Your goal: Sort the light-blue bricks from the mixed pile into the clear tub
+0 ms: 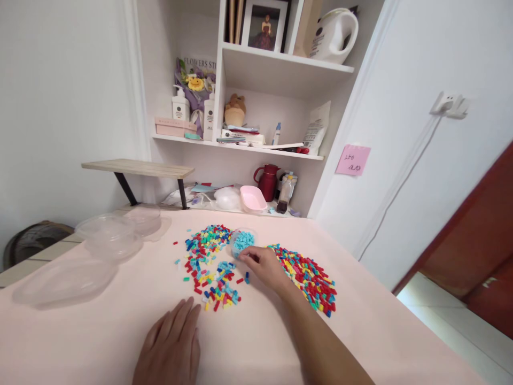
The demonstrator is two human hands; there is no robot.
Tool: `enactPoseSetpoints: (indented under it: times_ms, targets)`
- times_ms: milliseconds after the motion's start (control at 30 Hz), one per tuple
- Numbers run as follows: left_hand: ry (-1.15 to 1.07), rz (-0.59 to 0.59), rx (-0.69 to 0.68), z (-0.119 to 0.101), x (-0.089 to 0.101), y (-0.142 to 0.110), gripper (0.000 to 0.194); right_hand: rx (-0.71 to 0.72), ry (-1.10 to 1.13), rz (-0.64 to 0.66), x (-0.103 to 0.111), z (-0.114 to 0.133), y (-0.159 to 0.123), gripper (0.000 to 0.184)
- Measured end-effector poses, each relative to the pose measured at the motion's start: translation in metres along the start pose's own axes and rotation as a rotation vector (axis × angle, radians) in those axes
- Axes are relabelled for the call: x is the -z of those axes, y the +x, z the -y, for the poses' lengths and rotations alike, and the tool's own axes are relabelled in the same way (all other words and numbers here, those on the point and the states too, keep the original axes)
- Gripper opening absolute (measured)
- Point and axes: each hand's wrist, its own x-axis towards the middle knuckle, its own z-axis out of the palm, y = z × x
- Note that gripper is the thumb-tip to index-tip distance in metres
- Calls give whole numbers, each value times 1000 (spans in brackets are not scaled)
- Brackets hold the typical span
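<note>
My right hand (262, 264) reaches over the near edge of a small clear round container (233, 247). Its thumb and fingers are pinched together there, and whatever may be between them is hidden. Inside the container lies a heap of light-blue toy bricks (244, 240). My left hand (170, 342) rests flat on the pink tabletop (248, 342), holding nothing. Just beyond it spreads a loose pile of mixed-colour bricks (214, 267). A second mixed pile (308, 275), with many red bricks, lies right of my right hand, partly covered by my forearm.
Clear plastic tubs (110, 235) and a clear lid-like piece (66, 280) are at the table's left. Behind stand a pink basin (253, 199), a red jug (267, 182) and a bottle (286, 193). A small wooden stand (138, 168) rises at the back left.
</note>
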Motion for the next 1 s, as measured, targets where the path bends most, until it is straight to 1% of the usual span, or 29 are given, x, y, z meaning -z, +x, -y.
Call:
enactPoseSetpoints:
  times_ms: [100, 267, 367, 467, 567, 600, 667, 733, 800, 833, 900, 933, 1000]
  targets:
    - [-4, 4, 0, 0, 0, -2, 35, -9, -22, 79, 1, 1, -1, 21]
    - [-12, 19, 15, 0, 0, -4, 37, -59, -22, 253, -3, -1, -5, 14]
    - [-16, 14, 18, 0, 0, -2, 36, -84, -47, 328, -2, 0, -8, 12]
    - [-18, 11, 26, 0, 1, -1, 36, -100, -102, 359, 3, 2, -10, 9]
    - [-29, 2, 35, -1, 1, -1, 34, -109, -137, 330, 11, 4, -11, 3]
    - [-32, 3, 37, -1, 1, -2, 34, -107, -108, 329, 13, 5, -11, 4]
    - [-35, 6, 43, -1, 1, -3, 35, -94, 21, 367, 18, 6, -11, 7]
    - [-38, 16, 47, -1, 0, -5, 36, -77, 180, 443, 20, 8, -11, 15]
    - [-38, 28, 53, -1, -1, -6, 36, -63, 279, 511, 19, 12, -12, 25]
    - [-37, 33, 57, -1, -1, -6, 37, -56, 293, 539, 17, 13, -12, 29]
    - [-36, 40, 64, -2, 0, -6, 36, -40, 242, 576, 12, 16, -13, 32]
    - [-36, 40, 66, -2, 0, -5, 36, -30, 184, 572, 9, 17, -13, 31]
    - [-39, 38, 69, -2, 0, -5, 36, -20, 56, 509, 4, 17, -13, 26]
